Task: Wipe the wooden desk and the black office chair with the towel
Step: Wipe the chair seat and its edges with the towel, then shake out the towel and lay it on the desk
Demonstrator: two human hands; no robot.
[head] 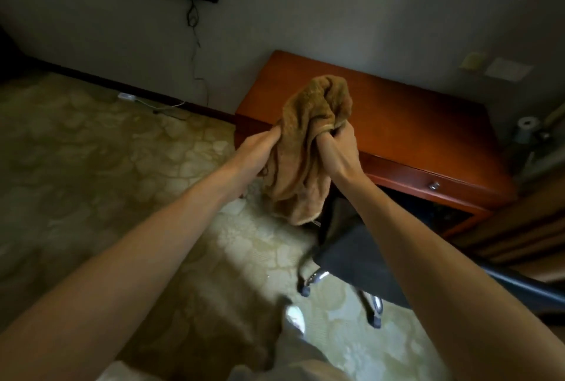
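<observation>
Head view. Both arms are stretched forward, with the towel (308, 148) held up in the air between the two hands, in front of the near-left corner of the desk (397, 111). The towel is tan and bunched; the upper part humps above the hands and the lower part hangs down toward the chair (351, 255). As far as I can see it touches neither desk top nor chair.

Left hand (260, 148): at the towel's left edge, fingertips buried in the cloth. It appears to pinch the cloth, but the exact finger shape is hidden.
Right hand (339, 151): fingers curled tight round a gathered fold on the towel's right side.

Desk: reddish wood, against the wall, with a drawer and metal knob (434, 186) on the front. No wet streak or wipe mark can be made out. The light is dim, so I cannot say whether any of it is wiped.
Chair: black, partly under the desk, seat below the right forearm, chrome legs on castors (305, 290) on the patterned carpet (107, 151).

Judgement: the hands look to be gathering the towel into a pad, i.e. preparation. Nothing in view shows either surface done, so treat both desk and chair as outstanding. Likely order: desk top first, being nearest the towel, then the chair. The chair may roll on its castors when pushed
</observation>
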